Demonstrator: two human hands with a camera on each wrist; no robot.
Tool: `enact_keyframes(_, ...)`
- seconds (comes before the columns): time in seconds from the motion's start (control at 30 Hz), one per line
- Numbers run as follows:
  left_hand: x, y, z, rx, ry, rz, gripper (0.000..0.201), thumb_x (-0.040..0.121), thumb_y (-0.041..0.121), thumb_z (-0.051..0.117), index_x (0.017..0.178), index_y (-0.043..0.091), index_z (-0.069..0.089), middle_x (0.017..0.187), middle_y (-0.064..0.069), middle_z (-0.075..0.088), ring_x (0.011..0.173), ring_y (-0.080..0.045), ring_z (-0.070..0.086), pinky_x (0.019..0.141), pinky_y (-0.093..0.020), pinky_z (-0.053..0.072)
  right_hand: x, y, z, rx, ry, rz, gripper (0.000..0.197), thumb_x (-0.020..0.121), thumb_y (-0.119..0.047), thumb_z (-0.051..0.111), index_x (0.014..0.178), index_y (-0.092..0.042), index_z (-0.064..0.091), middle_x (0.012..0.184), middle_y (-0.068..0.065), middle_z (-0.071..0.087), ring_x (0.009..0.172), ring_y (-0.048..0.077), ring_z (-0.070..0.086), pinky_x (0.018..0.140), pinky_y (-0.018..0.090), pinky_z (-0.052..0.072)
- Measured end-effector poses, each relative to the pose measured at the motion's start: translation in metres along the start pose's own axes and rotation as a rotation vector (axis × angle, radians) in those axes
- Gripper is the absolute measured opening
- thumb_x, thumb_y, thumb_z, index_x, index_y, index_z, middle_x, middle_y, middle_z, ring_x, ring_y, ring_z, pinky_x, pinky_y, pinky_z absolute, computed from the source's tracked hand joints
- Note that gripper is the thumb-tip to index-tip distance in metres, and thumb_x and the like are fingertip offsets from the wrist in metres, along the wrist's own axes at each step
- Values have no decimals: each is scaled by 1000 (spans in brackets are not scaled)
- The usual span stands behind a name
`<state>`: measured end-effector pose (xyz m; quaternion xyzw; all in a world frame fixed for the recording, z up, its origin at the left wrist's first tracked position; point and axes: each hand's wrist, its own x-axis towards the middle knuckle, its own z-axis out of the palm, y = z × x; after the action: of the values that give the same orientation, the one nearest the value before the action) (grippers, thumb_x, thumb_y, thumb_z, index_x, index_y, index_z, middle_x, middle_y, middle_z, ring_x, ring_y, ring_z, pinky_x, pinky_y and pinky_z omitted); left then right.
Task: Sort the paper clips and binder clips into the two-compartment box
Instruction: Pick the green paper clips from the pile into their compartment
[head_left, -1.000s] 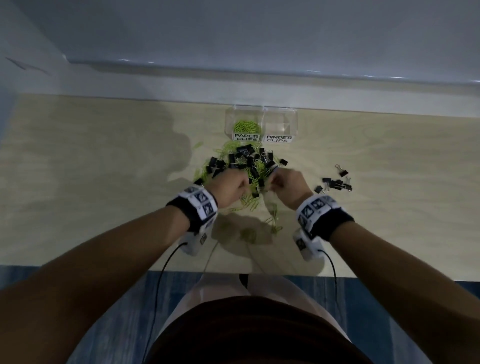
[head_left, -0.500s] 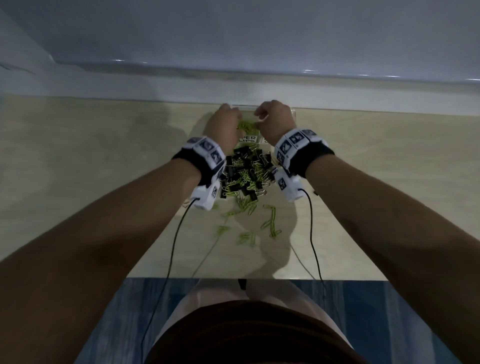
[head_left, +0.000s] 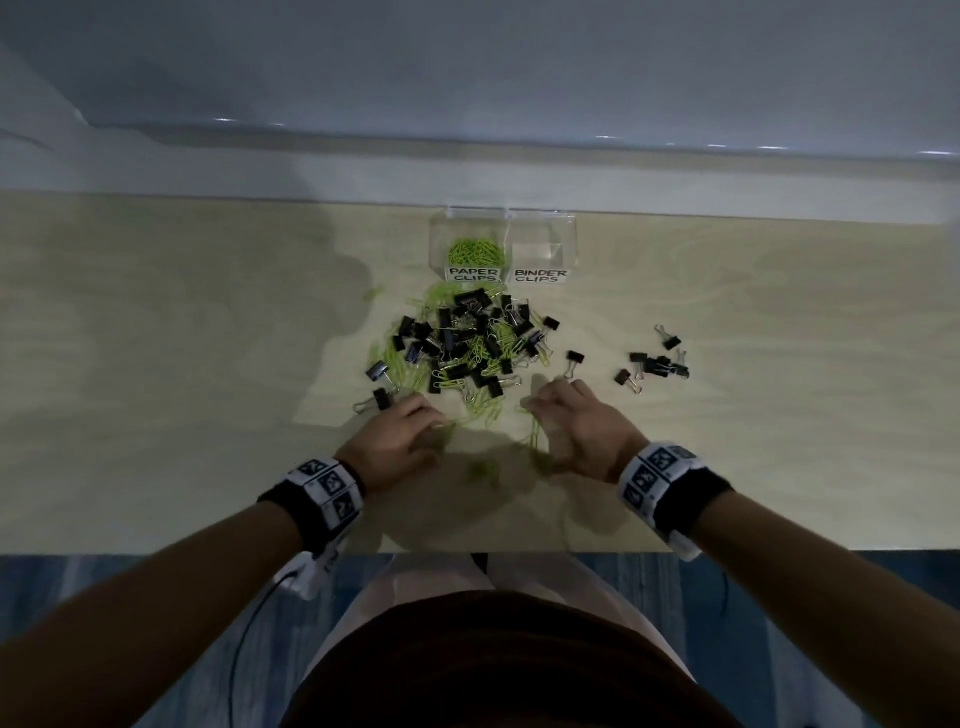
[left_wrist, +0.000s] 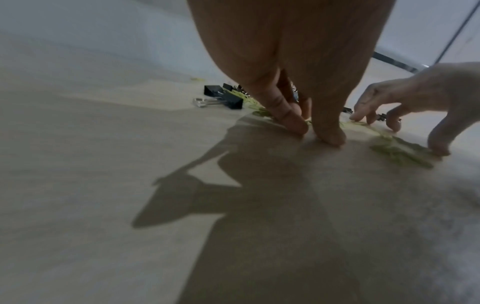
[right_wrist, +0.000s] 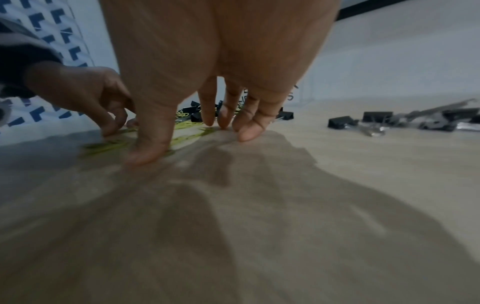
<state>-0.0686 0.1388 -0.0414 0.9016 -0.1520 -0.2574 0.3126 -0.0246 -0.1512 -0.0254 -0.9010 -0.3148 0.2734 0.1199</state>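
The clear two-compartment box (head_left: 569, 228) stands at the table's far edge. Its left half, labelled PAPER CLIPS, holds green paper clips (head_left: 475, 253); nothing shows in the BINDER CLIPS half (head_left: 543, 252). In front lies a mixed pile (head_left: 467, 343) of black binder clips and green paper clips. My left hand (head_left: 434, 423) is at the pile's near edge, thumb and forefinger (left_wrist: 330, 135) pinching loose green paper clips (left_wrist: 309, 121) on the table. My right hand (right_wrist: 192, 139) is beside it, spread fingertips (right_wrist: 249, 131) pressing on blurred green paper clips (right_wrist: 109, 147).
Several binder clips (head_left: 657, 364) lie apart to the right of the pile, and one more (head_left: 574, 358) just beyond my right hand. Two binder clips (left_wrist: 226, 97) sit left of my left hand. The table's near edge (head_left: 208, 552) is close to my wrists.
Half a second ago both hands were over the box's paper clip compartment. They have drawn back to the near edge of the pile and come down on loose green paper clips.
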Motion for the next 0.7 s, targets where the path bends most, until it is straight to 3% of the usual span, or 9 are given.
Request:
enact_keyframes(0.07, 8, 11, 3, 3, 55, -38, 33, 89, 31, 59, 115, 11, 59, 113, -6, 51, 93, -14, 49, 89, -33, 47, 10, -6, 3, 69, 29, 31, 75, 67, -43, 77, 133, -20, 47, 125, 2, 42, 114, 19, 39, 90, 34, 46)
enact_keyframes(0.17, 18, 26, 8, 3, 88, -50, 29, 91, 23, 56, 118, 11, 58, 118, -5, 51, 101, -16, 50, 95, -34, 45, 22, -15, 1, 197, 88, 69, 50, 73, -28, 76, 119, -17, 60, 120, 1, 49, 107, 18, 49, 89, 32, 49)
enact_keyframes(0.27, 21, 38, 18, -11, 31, -58, 57, 81, 39, 67, 128, 13, 48, 125, -5, 43, 112, -19, 45, 101, -30, 40, 26, -18, 0, 259, 145, 64, 30, 75, -19, 74, 102, -8, 68, 108, 6, 57, 93, 23, 58, 83, 36, 51)
enact_keyframes(0.33, 20, 44, 27, 148, 18, -10, 82, 68, 58, 69, 129, 9, 44, 124, -8, 41, 110, -21, 41, 97, -31, 39, 26, -17, 2, 260, 173, 68, 23, 77, -15, 72, 97, -6, 69, 104, 9, 59, 90, 26, 59, 80, 36, 52)
enact_keyframes(0.4, 21, 46, 36, 253, 30, 18, 87, 64, 66, 67, 121, 4, 48, 117, -11, 44, 105, -24, 42, 93, -33, 43, 24, -17, 5, 251, 197, 96, 18, 79, -12, 68, 95, -4, 68, 103, 11, 59, 90, 29, 58, 77, 34, 50)
enact_keyframes(0.5, 28, 46, 39, 180, 95, -25, 57, 75, 43, 71, 114, 5, 52, 117, -11, 45, 107, -25, 42, 93, -37, 43, 22, -22, 10, 240, 199, 141, 14, 81, -9, 63, 92, -2, 64, 102, 13, 57, 93, 30, 54, 74, 32, 44)
enact_keyframes(0.63, 31, 54, 35, 92, 31, -67, 30, 83, 28, 64, 105, 10, 56, 113, -8, 49, 106, -22, 45, 90, -32, 40, 23, -30, 12, 193, 205, 160, 10, 82, -7, 57, 90, -3, 61, 98, 15, 56, 94, 31, 51, 75, 32, 41)
enact_keyframes(0.7, 33, 54, 32, 87, 19, -74, 22, 85, 20, 61, 103, 8, 57, 111, -10, 52, 104, -24, 48, 89, -33, 41, 23, -34, 13, 145, 194, 159, 21, 85, -15, 45, 91, -2, 60, 97, 17, 57, 91, 33, 52, 75, 36, 44)
